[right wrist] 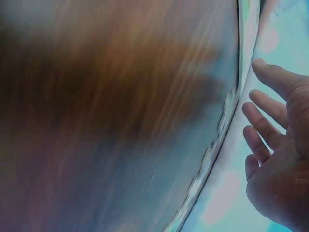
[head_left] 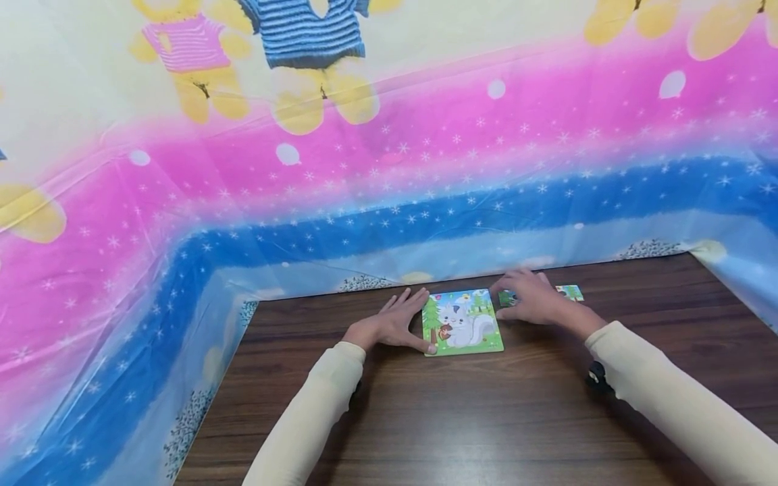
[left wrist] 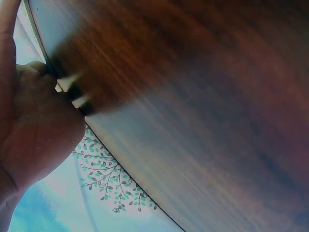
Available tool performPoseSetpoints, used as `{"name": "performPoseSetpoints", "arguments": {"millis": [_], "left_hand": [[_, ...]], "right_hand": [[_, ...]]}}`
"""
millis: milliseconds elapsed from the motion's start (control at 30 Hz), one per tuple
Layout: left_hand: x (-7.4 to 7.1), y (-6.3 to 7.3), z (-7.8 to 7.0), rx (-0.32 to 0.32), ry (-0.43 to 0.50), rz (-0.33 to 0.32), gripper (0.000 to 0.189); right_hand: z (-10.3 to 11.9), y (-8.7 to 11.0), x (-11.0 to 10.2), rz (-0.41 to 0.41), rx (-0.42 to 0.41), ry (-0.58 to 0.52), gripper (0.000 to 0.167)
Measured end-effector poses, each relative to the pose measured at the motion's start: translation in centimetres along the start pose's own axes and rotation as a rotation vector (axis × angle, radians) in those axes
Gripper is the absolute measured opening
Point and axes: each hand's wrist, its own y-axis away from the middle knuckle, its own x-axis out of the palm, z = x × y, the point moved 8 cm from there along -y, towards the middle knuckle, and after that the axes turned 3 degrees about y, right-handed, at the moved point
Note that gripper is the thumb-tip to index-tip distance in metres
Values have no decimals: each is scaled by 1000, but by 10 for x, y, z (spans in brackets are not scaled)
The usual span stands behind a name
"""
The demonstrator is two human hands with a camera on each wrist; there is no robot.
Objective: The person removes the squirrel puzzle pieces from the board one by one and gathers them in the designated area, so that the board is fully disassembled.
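A square picture board point(head_left: 464, 320) with a white squirrel on a green ground lies flat near the table's far edge in the head view. My left hand point(head_left: 396, 325) lies along its left side, fingers extended, with the thumb at the lower left corner. Just right of the board is my right hand point(head_left: 531, 298), fingers spread and loosely bent, apparently holding nothing. Under and beyond it show small picture pieces point(head_left: 571, 292), partly hidden by the hand. The left wrist view shows the left palm point(left wrist: 41, 128); in the right wrist view the right hand point(right wrist: 285, 130) has its fingers apart.
The dark wood table point(head_left: 437, 425) stretches toward the person. Behind it hangs a pink and blue printed cloth point(head_left: 389, 175) that meets the far edge and drapes along the left side.
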Motion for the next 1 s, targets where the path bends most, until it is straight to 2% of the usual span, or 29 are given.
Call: {"name": "performPoseSetpoints", "arguments": {"millis": [200,300,400,800,1000], "left_hand": [[1,-1,0,-5,1,-1,119],[1,-1,0,-11,-3,3,119],[0,0,0,-15,-3,3,119],[-4,1,-6,-12,-4,-5,120],[-4,0,-14,-41,-29,-43,110]], "right_hand": [[34,3,14,70,-37,61,55],[45,5,16,78,-47,97,52],[52,6,17,80,-38,86,48],[48,-5,20,132,16,-13,39],[47,-5,22,148,14,-66,36]]}}
